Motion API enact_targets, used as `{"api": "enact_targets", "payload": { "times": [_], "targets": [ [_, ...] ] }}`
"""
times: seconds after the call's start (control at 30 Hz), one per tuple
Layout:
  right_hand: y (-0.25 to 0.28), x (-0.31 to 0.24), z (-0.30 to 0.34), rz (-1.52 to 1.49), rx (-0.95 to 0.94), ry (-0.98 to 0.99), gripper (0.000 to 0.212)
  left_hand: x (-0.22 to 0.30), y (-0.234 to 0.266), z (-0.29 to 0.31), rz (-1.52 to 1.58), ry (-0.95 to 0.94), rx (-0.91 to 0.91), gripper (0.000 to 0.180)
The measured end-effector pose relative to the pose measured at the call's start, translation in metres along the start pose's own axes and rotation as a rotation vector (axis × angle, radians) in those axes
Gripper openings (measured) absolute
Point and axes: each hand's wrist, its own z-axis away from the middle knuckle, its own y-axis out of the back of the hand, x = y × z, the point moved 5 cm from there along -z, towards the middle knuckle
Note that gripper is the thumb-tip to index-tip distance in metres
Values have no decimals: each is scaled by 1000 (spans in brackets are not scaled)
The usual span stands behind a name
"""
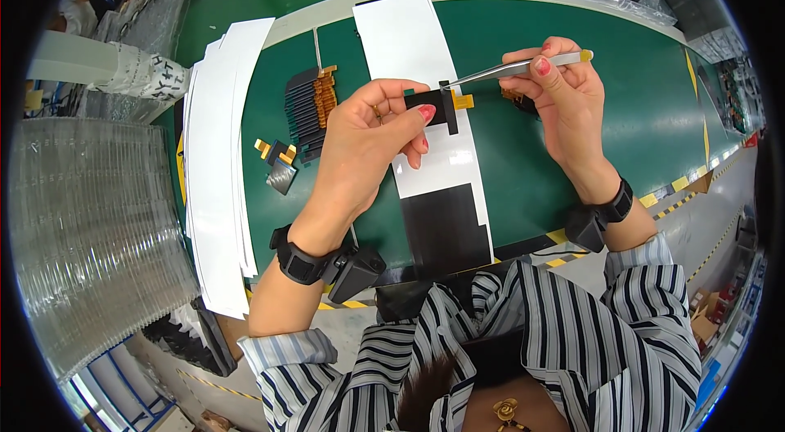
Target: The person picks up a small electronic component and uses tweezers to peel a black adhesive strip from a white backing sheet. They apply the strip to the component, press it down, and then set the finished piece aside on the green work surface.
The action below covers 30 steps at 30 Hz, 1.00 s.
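Observation:
Between the thumb and fingers of my left hand [372, 133] is a small black display panel [428, 108] with a black strip across its right end. An orange flex tab [464, 101] sticks out from that end. My right hand [572, 101] is closed around metal tweezers [523, 68], whose tips reach the strip's upper end. Whether the tips pinch anything is too small to tell. Beneath the panel lies a white sheet [401, 35] with a black rectangular film [441, 227] at its near end.
Left of my left hand, a row of black panels with orange tabs [307, 113] lies on the green mat [507, 186], with a few loose pieces [280, 174] nearer. White sheets [217, 170] are stacked further left, beside clear plastic trays [94, 227]. Dark parts [519, 101] sit behind my right hand.

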Motion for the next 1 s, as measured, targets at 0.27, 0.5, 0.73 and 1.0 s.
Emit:
{"api": "enact_targets", "payload": {
  "times": [0.27, 0.5, 0.73, 1.0],
  "targets": [
    [-4, -19, 2, 62, 42, 246, 14, 0, -3, 1, 1, 69, -136, 17],
    [-26, -36, 26, 384, -22, 342, 18, -7, -5, -1, 310, 56, 31, 12],
    [-39, -4, 18, 553, -93, -84, 11, -9, -19, 3, 325, 46, -7, 9],
    [-38, -3, 18, 538, -75, -88, 10, -9, -20, 3, 334, 38, -8, 9]
  ]
}}
